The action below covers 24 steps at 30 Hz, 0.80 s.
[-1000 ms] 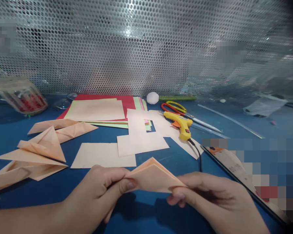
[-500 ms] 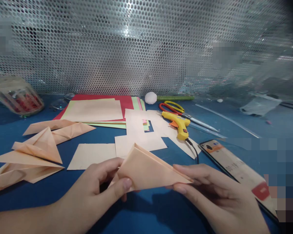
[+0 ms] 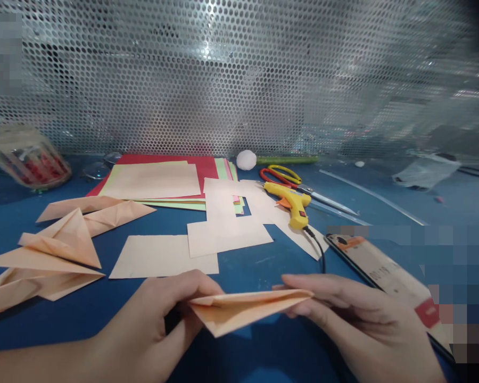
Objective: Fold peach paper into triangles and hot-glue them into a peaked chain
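From my head view, I have one folded peach paper (image 3: 243, 311) between my hands, over the near middle of the bench (image 3: 83, 319). My left hand (image 3: 163, 319) grips its left end; my right hand (image 3: 351, 324) pinches the right tip between thumb and fingers, so the two are apart, bridged by the paper. It already has creases: its layers part in a slot facing me, and one corner points down.

Well to my left lie several folded peach pieces (image 3: 77, 239), overlapping, which I take to be shaped already. Ahead, the pale flat sheets (image 3: 231, 234) overlap with no folds that I can see, so I judge them unworked. The yellow glue gun (image 3: 289, 199) rests partly on them, apart from my hands; I see no glue on the piece I hold.
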Each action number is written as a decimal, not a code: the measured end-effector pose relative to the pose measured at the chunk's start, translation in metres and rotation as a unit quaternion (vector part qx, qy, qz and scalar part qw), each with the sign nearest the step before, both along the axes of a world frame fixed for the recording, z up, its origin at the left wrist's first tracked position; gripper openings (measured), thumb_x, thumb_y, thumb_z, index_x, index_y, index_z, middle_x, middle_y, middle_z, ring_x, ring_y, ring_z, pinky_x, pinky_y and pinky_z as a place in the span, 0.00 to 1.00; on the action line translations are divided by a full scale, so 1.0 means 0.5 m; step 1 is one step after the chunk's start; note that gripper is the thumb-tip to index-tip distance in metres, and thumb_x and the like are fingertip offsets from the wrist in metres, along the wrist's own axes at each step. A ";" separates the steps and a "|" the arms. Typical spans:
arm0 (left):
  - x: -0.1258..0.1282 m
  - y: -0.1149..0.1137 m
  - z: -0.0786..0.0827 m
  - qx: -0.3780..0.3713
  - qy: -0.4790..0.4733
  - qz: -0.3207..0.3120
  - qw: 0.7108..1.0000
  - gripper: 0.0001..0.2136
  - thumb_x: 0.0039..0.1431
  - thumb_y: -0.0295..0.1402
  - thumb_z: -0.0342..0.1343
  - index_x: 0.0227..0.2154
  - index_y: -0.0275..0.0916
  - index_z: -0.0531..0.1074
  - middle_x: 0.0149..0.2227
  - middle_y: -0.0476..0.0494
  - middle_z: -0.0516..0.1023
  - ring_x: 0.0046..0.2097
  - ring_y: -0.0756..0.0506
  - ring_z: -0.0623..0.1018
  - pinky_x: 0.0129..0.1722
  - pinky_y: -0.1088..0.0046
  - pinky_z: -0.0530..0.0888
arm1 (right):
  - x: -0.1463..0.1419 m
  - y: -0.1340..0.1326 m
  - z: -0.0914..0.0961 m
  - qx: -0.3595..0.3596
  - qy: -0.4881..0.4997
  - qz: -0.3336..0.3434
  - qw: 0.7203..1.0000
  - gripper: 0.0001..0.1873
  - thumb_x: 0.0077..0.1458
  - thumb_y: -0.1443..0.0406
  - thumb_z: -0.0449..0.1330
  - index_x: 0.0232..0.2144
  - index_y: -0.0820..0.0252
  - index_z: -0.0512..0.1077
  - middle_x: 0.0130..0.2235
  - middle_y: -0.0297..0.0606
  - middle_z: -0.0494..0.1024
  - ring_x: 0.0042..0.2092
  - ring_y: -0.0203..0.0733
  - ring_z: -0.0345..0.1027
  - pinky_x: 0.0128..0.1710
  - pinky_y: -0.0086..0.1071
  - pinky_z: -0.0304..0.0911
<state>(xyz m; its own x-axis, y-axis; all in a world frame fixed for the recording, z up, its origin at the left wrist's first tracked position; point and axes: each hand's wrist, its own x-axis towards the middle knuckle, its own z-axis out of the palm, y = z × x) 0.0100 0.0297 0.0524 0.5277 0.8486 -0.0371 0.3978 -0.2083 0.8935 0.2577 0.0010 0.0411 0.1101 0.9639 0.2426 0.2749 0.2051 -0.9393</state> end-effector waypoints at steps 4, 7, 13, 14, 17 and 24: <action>0.000 -0.003 0.000 -0.036 -0.036 0.002 0.999 0.04 0.59 0.31 0.56 0.34 0.45 0.75 0.31 0.56 0.77 0.32 0.51 0.74 0.32 0.81 0.69 | -0.003 -0.002 0.009 -0.007 -0.051 0.030 0.998 0.05 0.47 0.50 0.72 0.28 0.36 0.84 0.30 0.28 0.86 0.28 0.40 0.81 0.30 0.21 0.76; -0.001 -0.001 0.001 -0.039 -0.032 -0.004 0.999 0.03 0.59 0.31 0.56 0.34 0.44 0.74 0.31 0.56 0.77 0.32 0.50 0.74 0.31 0.80 0.69 | -0.009 -0.004 0.011 -0.021 -0.039 -0.005 0.999 0.12 0.47 0.44 0.70 0.26 0.38 0.84 0.29 0.30 0.86 0.29 0.41 0.81 0.31 0.24 0.76; -0.006 -0.002 -0.008 0.062 0.036 0.014 0.997 0.13 0.68 0.37 0.48 0.29 0.45 0.75 0.24 0.57 0.73 0.26 0.52 0.71 0.26 0.80 0.64 | -0.005 -0.001 0.011 -0.098 -0.023 0.040 0.994 0.11 0.49 0.48 0.70 0.25 0.43 0.84 0.33 0.35 0.86 0.35 0.47 0.83 0.37 0.30 0.78; -0.007 -0.003 -0.010 0.072 0.035 0.017 0.997 0.14 0.69 0.38 0.48 0.29 0.45 0.75 0.23 0.57 0.72 0.24 0.53 0.70 0.25 0.79 0.62 | -0.005 -0.001 0.012 -0.109 -0.018 0.040 0.993 0.11 0.49 0.48 0.70 0.24 0.44 0.84 0.32 0.35 0.86 0.36 0.46 0.83 0.38 0.30 0.78; -0.010 -0.006 -0.014 0.062 0.042 0.015 0.997 0.14 0.69 0.38 0.47 0.29 0.45 0.73 0.26 0.57 0.74 0.27 0.52 0.71 0.26 0.79 0.63 | -0.012 -0.005 0.016 -0.124 -0.001 0.017 0.992 0.13 0.48 0.48 0.70 0.21 0.46 0.82 0.26 0.34 0.84 0.31 0.43 0.80 0.35 0.28 0.77; -0.006 -0.008 0.008 -0.031 0.063 0.004 0.998 0.19 0.70 0.43 0.40 0.25 0.43 0.66 0.23 0.57 0.72 0.29 0.51 0.73 0.34 0.77 0.65 | -0.033 -0.014 0.028 -0.180 0.047 0.052 0.981 0.20 0.54 0.46 0.66 0.22 0.53 0.73 0.23 0.32 0.82 0.27 0.39 0.77 0.30 0.27 0.73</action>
